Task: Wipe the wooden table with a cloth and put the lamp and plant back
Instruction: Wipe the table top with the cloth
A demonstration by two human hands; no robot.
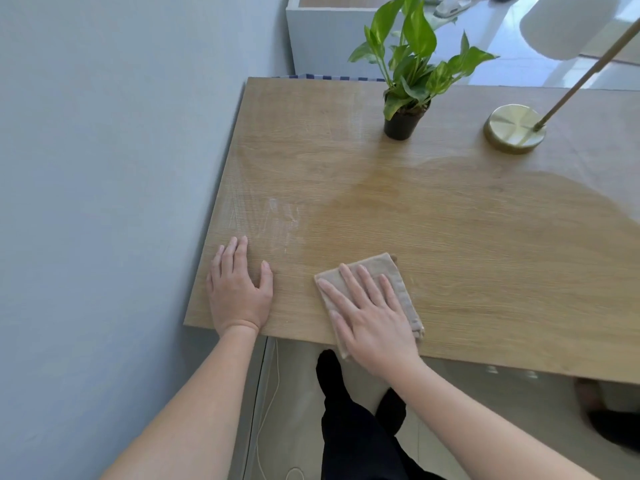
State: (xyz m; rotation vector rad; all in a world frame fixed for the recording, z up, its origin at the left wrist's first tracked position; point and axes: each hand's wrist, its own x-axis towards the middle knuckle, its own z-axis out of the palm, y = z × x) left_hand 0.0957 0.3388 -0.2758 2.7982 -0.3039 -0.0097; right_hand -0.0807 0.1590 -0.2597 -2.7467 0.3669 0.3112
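While pressing cloth (381, 268) flat under the open right hand (374, 317) at the worktop's (450, 237) near edge, bracing with the flat, empty left hand (239, 289), sweep overlapping strokes toward the white streaks (273, 216), clear of plant (408, 81) and lamp (515, 128) behind.

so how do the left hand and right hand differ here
The left hand rests on bare wood of the table, near its left edge; the right hand lies on the folded beige cloth at the near edge. The left hand's fingers lie close together, while the right hand's are spread. Both are flat, palm down, fingers straight.
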